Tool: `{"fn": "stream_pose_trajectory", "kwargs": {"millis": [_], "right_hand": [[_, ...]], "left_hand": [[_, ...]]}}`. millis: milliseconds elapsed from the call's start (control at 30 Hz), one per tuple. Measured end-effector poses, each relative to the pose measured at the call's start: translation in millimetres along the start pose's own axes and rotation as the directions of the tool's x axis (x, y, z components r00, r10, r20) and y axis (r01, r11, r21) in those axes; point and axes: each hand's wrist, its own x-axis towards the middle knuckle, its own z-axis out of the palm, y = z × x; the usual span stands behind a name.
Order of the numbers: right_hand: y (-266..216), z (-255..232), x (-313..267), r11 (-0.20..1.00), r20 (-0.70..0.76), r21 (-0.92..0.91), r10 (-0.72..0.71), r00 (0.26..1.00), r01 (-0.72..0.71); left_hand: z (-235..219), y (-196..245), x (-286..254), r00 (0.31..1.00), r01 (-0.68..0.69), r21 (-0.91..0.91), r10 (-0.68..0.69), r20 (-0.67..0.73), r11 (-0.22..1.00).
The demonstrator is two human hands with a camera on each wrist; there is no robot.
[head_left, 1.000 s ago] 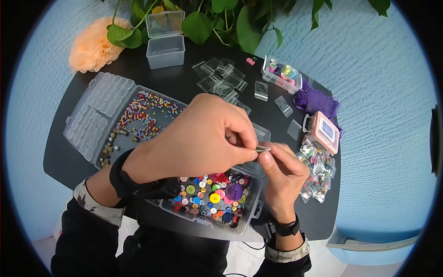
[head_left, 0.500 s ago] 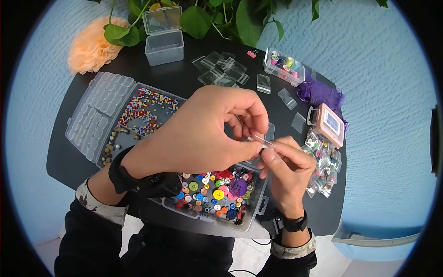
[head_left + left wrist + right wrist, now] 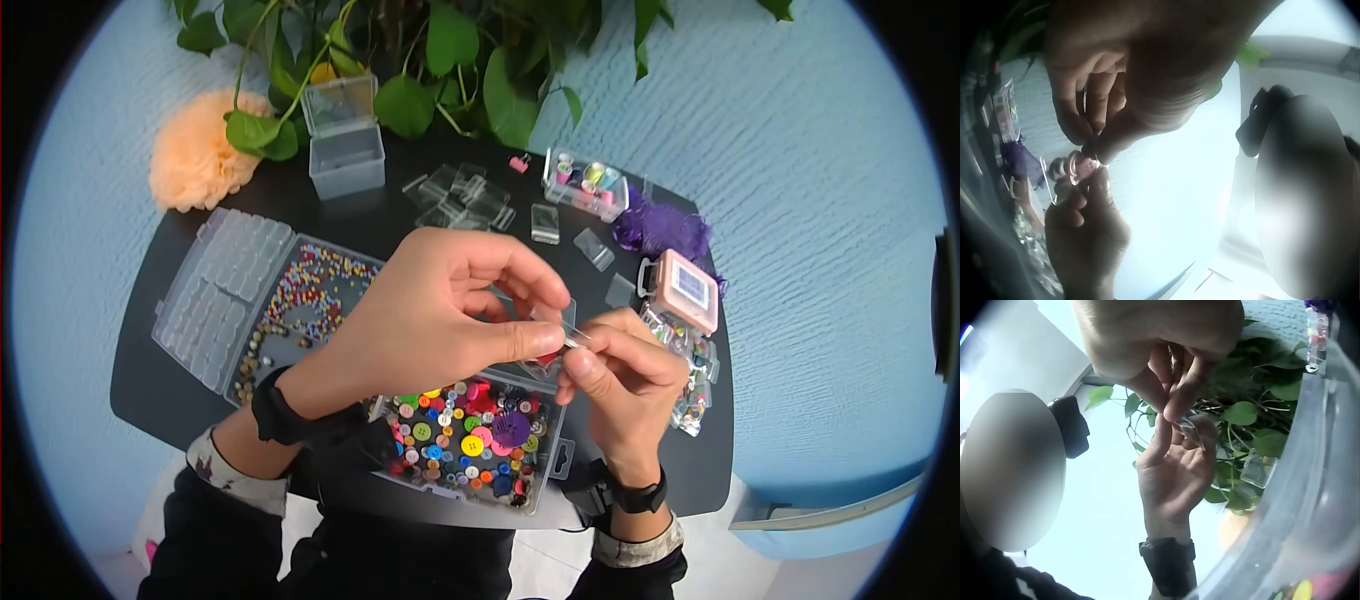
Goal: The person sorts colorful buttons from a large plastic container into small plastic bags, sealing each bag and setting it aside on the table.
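Note:
Both hands meet over the table and pinch a small clear zip bag (image 3: 547,364) at its top edge. Something red shows inside the bag; in the left wrist view, pinkish round pieces (image 3: 1085,167) appear in it. My left hand (image 3: 450,315) grips one end of the edge between thumb and fingers. At the other end, my right hand (image 3: 632,385) has its thumb and index finger on the strip. Below them lies an open plastic case (image 3: 548,440) of mixed buttons (image 3: 472,445), with a large purple button (image 3: 511,430) among them.
Bead compartments (image 3: 305,290) lie left. Behind the hands are flat clear bags (image 3: 465,200) and an open clear box (image 3: 346,165). To the right are a thread-spool box (image 3: 588,190), purple mesh (image 3: 665,225), a pink case (image 3: 688,290) and filled bags (image 3: 693,410). Leaves (image 3: 450,40) overhang the back.
The fingertips have spread slightly along the bag's edge, and its red contents now show beneath them. The head view has shifted, so the table sits lower in it.

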Motion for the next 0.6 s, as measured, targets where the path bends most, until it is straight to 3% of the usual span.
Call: {"fn": "stream_pose_trajectory", "kwargs": {"millis": [67, 267, 333, 367, 467, 600], "right_hand": [[-15, 3, 11, 0.991, 0.047, -0.015, -0.13, 0.99, 0.131], [-54, 5, 35, 0.96, 0.168, -0.123, -0.23, 0.958, 0.252], [-57, 1, 35, 0.94, 0.278, -0.187, -0.228, 0.933, 0.285], [-59, 2, 34, 0.945, 0.281, -0.194, -0.205, 0.938, 0.265], [-60, 9, 35, 0.97, 0.213, -0.18, -0.122, 0.969, 0.161], [-59, 11, 45, 0.943, 0.267, -0.18, -0.227, 0.937, 0.28]], "left_hand": [[-1, 12, -1, 0.997, 0.079, -0.145, -0.079, 0.007, 0.986], [-3, 29, -2, 0.976, -0.215, -0.216, 0.204, -0.07, 0.953], [-7, 28, -5, 0.945, -0.323, 0.07, 0.326, -0.031, 0.944], [-6, 32, -7, 0.955, -0.286, 0.102, 0.292, -0.054, 0.953], [-9, 31, -6, 0.952, -0.285, 0.107, 0.294, -0.079, 0.952], [-11, 32, -7, 0.944, -0.308, 0.072, 0.314, -0.099, 0.949]]}}
